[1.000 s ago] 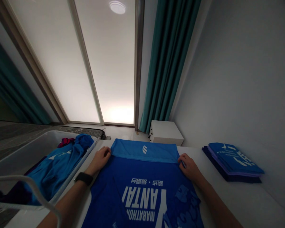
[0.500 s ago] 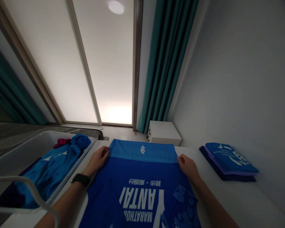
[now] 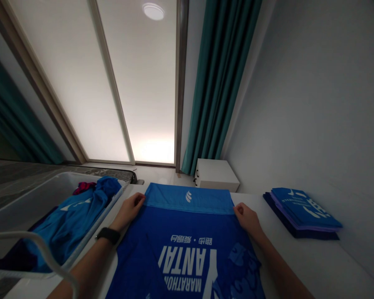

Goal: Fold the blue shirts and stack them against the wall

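Note:
A blue printed shirt [image 3: 187,226] lies spread on the white table [image 3: 286,265], its white lettering upside down to me. Along its far edge runs a lighter blue band with a small white logo, folded over flat. My left hand [image 3: 131,209], with a dark watch on the wrist, pinches the band's left side. At the right side of the same band, my right hand [image 3: 247,216] has its fingers closed on the cloth. The shirt's near end passes out of view at the bottom.
On the left stands a white basket [image 3: 54,182] with blue, dark and red clothes in it; its pale handle [image 3: 40,241] arches in front. A stack of folded clothes [image 3: 302,211] lies to the right by the wall. Beyond the table is a white cabinet [image 3: 218,172].
The view has shifted very slightly. Both hands keep their hold at the two sides of the band, and the shirt lies as before.

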Tool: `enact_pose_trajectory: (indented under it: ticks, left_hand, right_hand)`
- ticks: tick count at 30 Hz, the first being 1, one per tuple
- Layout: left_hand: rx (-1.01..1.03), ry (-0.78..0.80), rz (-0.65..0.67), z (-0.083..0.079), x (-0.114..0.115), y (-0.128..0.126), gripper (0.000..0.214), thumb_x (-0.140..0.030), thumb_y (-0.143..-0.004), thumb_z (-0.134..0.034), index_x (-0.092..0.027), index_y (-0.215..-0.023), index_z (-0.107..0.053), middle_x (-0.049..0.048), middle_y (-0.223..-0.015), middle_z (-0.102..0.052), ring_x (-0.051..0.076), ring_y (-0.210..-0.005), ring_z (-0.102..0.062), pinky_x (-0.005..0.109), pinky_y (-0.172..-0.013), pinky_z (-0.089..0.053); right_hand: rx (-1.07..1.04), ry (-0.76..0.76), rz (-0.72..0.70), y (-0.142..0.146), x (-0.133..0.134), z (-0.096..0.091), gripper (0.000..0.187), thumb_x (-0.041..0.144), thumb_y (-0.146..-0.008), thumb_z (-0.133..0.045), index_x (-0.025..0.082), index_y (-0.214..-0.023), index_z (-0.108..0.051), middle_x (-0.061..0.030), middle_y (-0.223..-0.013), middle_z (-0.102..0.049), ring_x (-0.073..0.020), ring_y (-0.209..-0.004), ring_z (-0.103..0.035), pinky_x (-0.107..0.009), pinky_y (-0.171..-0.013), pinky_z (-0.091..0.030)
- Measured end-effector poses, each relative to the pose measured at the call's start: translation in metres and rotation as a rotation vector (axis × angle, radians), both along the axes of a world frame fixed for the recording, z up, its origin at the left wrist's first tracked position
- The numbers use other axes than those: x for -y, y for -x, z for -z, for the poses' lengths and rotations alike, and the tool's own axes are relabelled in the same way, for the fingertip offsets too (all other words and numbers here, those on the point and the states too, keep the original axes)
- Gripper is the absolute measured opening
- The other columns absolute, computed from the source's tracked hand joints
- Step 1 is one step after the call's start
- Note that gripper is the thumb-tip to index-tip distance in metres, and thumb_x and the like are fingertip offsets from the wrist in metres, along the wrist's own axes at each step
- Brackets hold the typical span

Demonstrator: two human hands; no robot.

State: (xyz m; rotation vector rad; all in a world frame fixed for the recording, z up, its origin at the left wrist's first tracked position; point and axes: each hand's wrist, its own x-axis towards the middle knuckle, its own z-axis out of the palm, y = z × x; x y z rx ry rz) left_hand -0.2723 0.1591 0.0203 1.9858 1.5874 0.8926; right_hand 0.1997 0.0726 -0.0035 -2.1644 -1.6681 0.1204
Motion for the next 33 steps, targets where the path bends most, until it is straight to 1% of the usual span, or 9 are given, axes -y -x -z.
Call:
enact_pose_trajectory:
  ticks: [2, 4, 9, 12, 16, 19, 23, 29, 33]
  left_hand:
    - [0.010, -0.003, 0.002, 0.000, 0.000, 0.000, 0.037, -0.052, -0.081, -0.047, -0.018, -0.088, -0.062, 0.0048, -0.078, -0.069, 0.023, -0.073, -0.064, 0.032, -0.069, -0.048]
    - [0.021, -0.004, 0.007, -0.001, 0.000, 0.000, 0.037, -0.052, -0.081, -0.048, -0.018, -0.088, -0.062, 0.0044, -0.077, -0.069, 0.023, -0.073, -0.065, 0.031, -0.069, -0.048]
    - [0.008, 0.005, -0.001, -0.001, 0.002, 0.000, 0.038, -0.052, -0.082, -0.048, -0.018, -0.089, -0.063, 0.0045, -0.078, -0.069, 0.023, -0.073, -0.064, 0.031, -0.069, -0.049]
    - [0.006, 0.017, 0.001, -0.001, 0.001, 0.000, 0.039, -0.053, -0.082, -0.047, -0.018, -0.089, -0.063, 0.0046, -0.079, -0.070, 0.023, -0.074, -0.064, 0.032, -0.071, -0.050]
    - [0.009, 0.022, 0.001, 0.001, -0.001, 0.000, 0.040, -0.055, -0.081, -0.047, -0.019, -0.089, -0.062, 0.0047, -0.080, -0.070, 0.024, -0.076, -0.065, 0.032, -0.072, -0.049]
    - [0.008, 0.019, 0.006, 0.003, -0.002, 0.001, 0.040, -0.055, -0.081, -0.047, -0.019, -0.089, -0.062, 0.0050, -0.081, -0.070, 0.024, -0.076, -0.065, 0.032, -0.072, -0.049]
    - [-0.002, -0.006, 0.021, 0.004, -0.003, 0.001, 0.038, -0.053, -0.081, -0.046, -0.019, -0.088, -0.062, 0.0054, -0.080, -0.070, 0.024, -0.074, -0.064, 0.033, -0.072, -0.048]
    - [0.008, 0.024, 0.020, 0.000, 0.000, 0.000, 0.038, -0.053, -0.081, -0.046, -0.019, -0.088, -0.062, 0.0056, -0.080, -0.070, 0.024, -0.076, -0.064, 0.033, -0.072, -0.049]
    - [0.002, 0.020, 0.009, 0.000, 0.001, 0.000, 0.039, -0.053, -0.082, -0.045, -0.019, -0.089, -0.061, 0.0054, -0.081, -0.069, 0.024, -0.076, -0.064, 0.033, -0.071, -0.048]
  right_hand:
    - [-0.040, -0.044, -0.004, -0.002, 0.000, 0.000, 0.025, 0.037, -0.090, -0.041, 0.023, -0.072, -0.050, -0.0010, -0.069, -0.065, -0.0176, -0.065, -0.061, -0.027, -0.063, -0.037]
    - [-0.006, -0.028, 0.021, -0.003, 0.000, -0.001, 0.028, 0.037, -0.092, -0.038, 0.023, -0.072, -0.050, -0.0022, -0.071, -0.065, -0.0178, -0.066, -0.061, -0.027, -0.062, -0.037]
    - [0.094, 0.083, 0.008, -0.002, -0.002, -0.005, 0.032, 0.034, -0.094, -0.037, 0.022, -0.069, -0.052, -0.0040, -0.071, -0.066, -0.0186, -0.068, -0.062, -0.028, -0.063, -0.035]
    - [0.109, 0.127, 0.028, 0.000, -0.004, -0.006, 0.032, 0.038, -0.095, -0.038, 0.021, -0.073, -0.055, -0.0054, -0.073, -0.067, -0.0200, -0.071, -0.063, -0.028, -0.063, -0.035]
    - [0.093, 0.277, 0.084, 0.001, -0.010, -0.010, 0.028, 0.043, -0.092, -0.046, 0.020, -0.082, -0.060, -0.0077, -0.084, -0.070, -0.0229, -0.082, -0.065, -0.028, -0.065, -0.036]
    - [0.051, 0.317, 0.090, -0.002, -0.016, -0.010, 0.026, 0.042, -0.090, -0.051, 0.020, -0.082, -0.061, -0.0086, -0.085, -0.071, -0.0237, -0.082, -0.066, -0.027, -0.063, -0.035]
    - [-0.014, 0.298, 0.066, -0.006, -0.023, -0.008, 0.022, 0.036, -0.087, -0.055, 0.019, -0.075, -0.061, -0.0082, -0.079, -0.070, -0.0225, -0.076, -0.065, -0.027, -0.061, -0.035]
    - [-0.136, 0.179, 0.035, -0.008, -0.030, -0.009, 0.016, 0.025, -0.080, -0.055, 0.020, -0.065, -0.055, -0.0052, -0.070, -0.066, -0.0192, -0.070, -0.062, -0.026, -0.061, -0.036]
    - [-0.271, 0.064, 0.020, -0.011, -0.029, -0.008, 0.010, 0.027, -0.079, -0.052, 0.021, -0.071, -0.052, -0.0022, -0.067, -0.065, -0.0168, -0.065, -0.060, -0.024, -0.059, -0.039]
